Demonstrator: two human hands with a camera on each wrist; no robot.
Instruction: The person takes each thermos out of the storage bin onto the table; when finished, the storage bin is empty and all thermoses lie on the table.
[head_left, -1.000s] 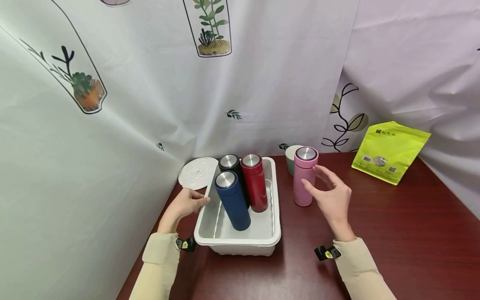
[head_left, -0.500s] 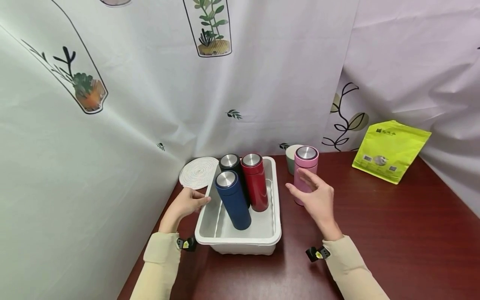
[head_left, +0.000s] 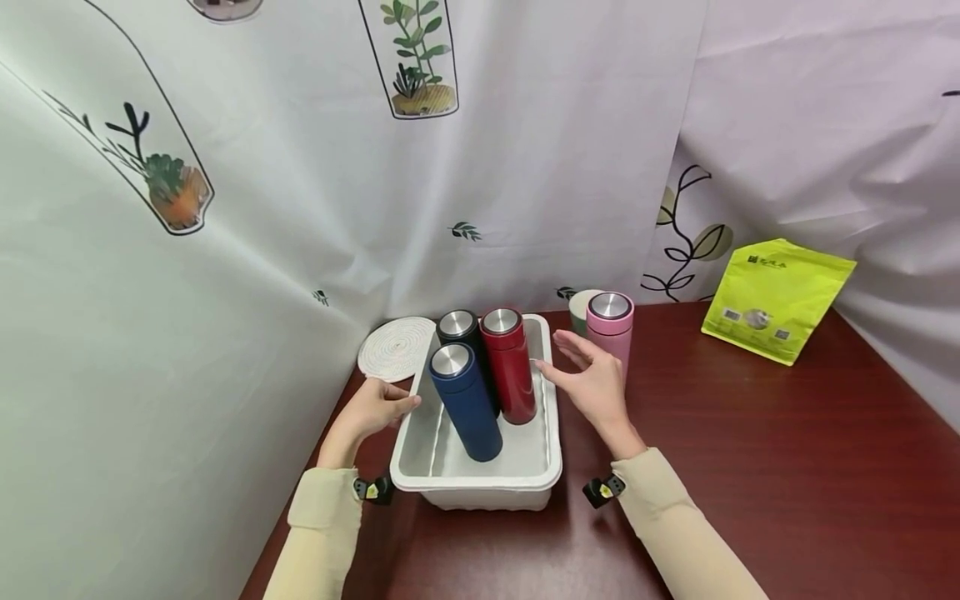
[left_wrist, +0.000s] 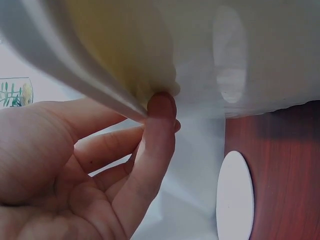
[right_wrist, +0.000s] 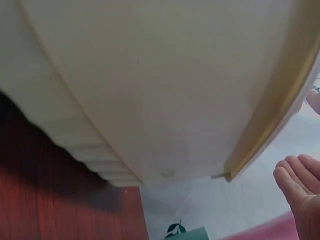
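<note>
A dark red-brown wooden table (head_left: pixel 787 467) carries everything, backed by a white fabric curtain printed with potted plants (head_left: pixel 300 167). Near its left end sits a white rectangular plastic tub (head_left: pixel 480 479), the biggest thing on it. Three cylindrical flasks with silver metal lids stand inside, crowded toward the tub's far end: a navy blue flask (head_left: pixel 467 403) nearest the person and leaning a little, a red flask (head_left: pixel 509 366) just behind it to the right, and a black flask (head_left: pixel 457 328) at the back, mostly hidden. Just outside the tub's right wall stands a pink cylindrical flask with a silver lid (head_left: pixel 609 321), with a pale green cup (head_left: pixel 579 309) partly hidden behind it. A bright lime-green stand-up pouch (head_left: pixel 774 300) leans against the curtain well off to the right. A round white woven rope coaster (head_left: pixel 396 347) lies flat beyond the tub's left far corner.

The left hand (head_left: pixel 375 406) grips the tub's left rim, thumb over the lip and fingers (left_wrist: pixel 155 145) curled beneath it. The right hand (head_left: pixel 588 379) hovers at the tub's right rim, between the red and pink flasks, fingers spread and holding nothing.
</note>
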